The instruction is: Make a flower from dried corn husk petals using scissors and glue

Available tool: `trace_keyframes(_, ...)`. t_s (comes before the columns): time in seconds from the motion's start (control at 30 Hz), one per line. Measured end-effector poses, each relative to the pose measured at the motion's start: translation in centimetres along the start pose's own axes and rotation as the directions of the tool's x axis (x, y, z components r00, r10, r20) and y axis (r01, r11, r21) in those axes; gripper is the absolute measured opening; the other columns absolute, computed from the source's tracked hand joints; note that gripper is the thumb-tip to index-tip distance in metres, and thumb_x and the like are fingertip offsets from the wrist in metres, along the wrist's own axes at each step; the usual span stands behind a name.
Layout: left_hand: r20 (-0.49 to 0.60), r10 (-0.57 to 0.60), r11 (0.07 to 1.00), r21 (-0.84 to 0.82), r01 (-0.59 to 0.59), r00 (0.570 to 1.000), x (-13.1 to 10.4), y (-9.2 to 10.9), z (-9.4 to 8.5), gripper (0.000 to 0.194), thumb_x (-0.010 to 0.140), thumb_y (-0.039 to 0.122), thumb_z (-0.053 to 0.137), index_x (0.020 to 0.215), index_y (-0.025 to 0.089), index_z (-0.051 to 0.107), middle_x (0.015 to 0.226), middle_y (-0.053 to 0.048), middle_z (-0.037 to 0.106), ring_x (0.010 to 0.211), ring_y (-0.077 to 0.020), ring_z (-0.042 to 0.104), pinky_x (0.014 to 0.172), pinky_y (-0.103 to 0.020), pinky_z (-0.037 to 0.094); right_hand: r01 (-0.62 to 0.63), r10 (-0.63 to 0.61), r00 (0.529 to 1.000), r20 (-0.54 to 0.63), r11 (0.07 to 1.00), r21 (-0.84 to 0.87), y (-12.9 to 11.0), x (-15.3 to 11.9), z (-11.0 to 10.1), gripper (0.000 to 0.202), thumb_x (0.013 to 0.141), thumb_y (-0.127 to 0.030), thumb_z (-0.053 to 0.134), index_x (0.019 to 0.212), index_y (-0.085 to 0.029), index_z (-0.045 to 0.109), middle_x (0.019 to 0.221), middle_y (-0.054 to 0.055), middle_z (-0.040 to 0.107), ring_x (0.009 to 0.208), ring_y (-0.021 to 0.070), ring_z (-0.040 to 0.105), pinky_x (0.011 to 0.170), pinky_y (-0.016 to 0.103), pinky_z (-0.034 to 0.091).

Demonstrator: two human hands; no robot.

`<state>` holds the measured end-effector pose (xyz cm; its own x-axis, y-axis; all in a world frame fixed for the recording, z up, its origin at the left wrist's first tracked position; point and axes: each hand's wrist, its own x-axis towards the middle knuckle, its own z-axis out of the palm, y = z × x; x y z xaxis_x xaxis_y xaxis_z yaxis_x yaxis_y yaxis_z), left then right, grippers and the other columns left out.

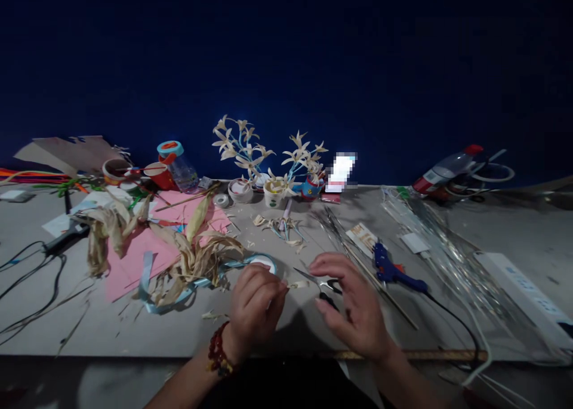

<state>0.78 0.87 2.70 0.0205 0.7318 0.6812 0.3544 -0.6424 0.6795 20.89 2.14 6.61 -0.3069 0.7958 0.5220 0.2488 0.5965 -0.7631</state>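
Note:
My left hand [257, 301] is closed over the front middle of the table, thumb and fingertips pressed together. Whatever it pinches is too small or hidden to make out. A short pale husk strip [299, 284] shows just beyond those fingertips; I cannot tell if they touch it. To the right, my right hand [353, 307] is open, its thumb and fingers apart and nothing between them. Black-handled scissors [312, 277] lie partly behind that hand, blades pointing left and away. A roll of light blue ribbon [267, 262] sits behind my left hand, and its loose end trails left.
Dried corn husks [201, 260] and pink paper [138, 257] cover the left side. Pale husk flowers [244, 143] stand in a white cup [274, 195] at the back. On the right are a blue glue gun [394, 271], wires [447, 254] and a power strip [528, 292].

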Motion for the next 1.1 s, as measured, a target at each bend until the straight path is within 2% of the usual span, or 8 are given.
trace_keyframes(0.1,0.0,0.162,0.982,0.095,-0.161,0.987,0.4,0.1,0.2,0.022,0.084,0.001,0.065,0.092,0.021,0.069,0.073,-0.003,0.071,0.072,-0.0183,0.061,0.081,-0.038,0.055,0.084,-0.07,0.992,0.103,0.987,-0.137,-0.9,0.9,-0.5,0.036,0.08,-0.01,0.064,0.112,-0.025,0.062,0.11,0.009,0.063,0.104,0.0259,0.061,0.091,0.042,0.052)
trace_keyframes(0.17,0.009,0.211,0.969,0.132,-0.21,0.978,0.6,0.1,0.3,0.02,0.086,0.001,0.063,0.092,0.019,0.065,0.074,-0.002,0.069,0.072,-0.0171,0.06,0.08,-0.037,0.056,0.124,-0.102,0.985,0.137,0.978,-0.169,-1.3,1.6,-0.6,0.034,0.08,-0.009,0.063,0.111,-0.024,0.062,0.109,0.008,0.064,0.103,0.0248,0.062,0.089,0.04,0.053)
trace_keyframes(0.3,0.036,0.231,0.961,0.149,-0.234,0.972,0.8,0.2,0.3,0.016,0.088,0.003,0.061,0.092,0.019,0.062,0.073,-0.002,0.067,0.072,-0.0163,0.059,0.079,-0.037,0.057,0.167,-0.126,0.975,0.182,0.957,-0.236,-1.5,2.4,-0.6,0.026,0.081,-0.01,0.061,0.104,-0.022,0.062,0.105,0.008,0.066,0.099,0.0247,0.063,0.088,0.042,0.052)
trace_keyframes(0.47,0.056,0.249,0.957,0.141,-0.255,0.967,0.8,0.2,0.3,0.018,0.087,0.001,0.061,0.092,0.018,0.061,0.074,-0.003,0.067,0.072,-0.0163,0.058,0.079,-0.037,0.057,0.187,-0.141,0.969,0.205,0.955,-0.23,-1.4,2.7,-0.6,0.018,0.08,-0.011,0.061,0.096,-0.021,0.06,0.098,0.007,0.067,0.095,0.0242,0.062,0.086,0.042,0.051)
trace_keyframes(1.1,0.08,0.239,0.962,0.119,-0.247,0.968,0.3,0.2,0.6,0.019,0.086,0.0,0.061,0.093,0.017,0.062,0.075,-0.003,0.067,0.072,-0.0165,0.059,0.08,-0.038,0.056,0.174,-0.098,0.945,0.314,0.958,-0.226,-1.7,3.3,-1.3,0.018,0.075,-0.012,0.058,0.09,-0.022,0.056,0.09,0.006,0.066,0.089,0.0247,0.06,0.088,0.045,0.048)
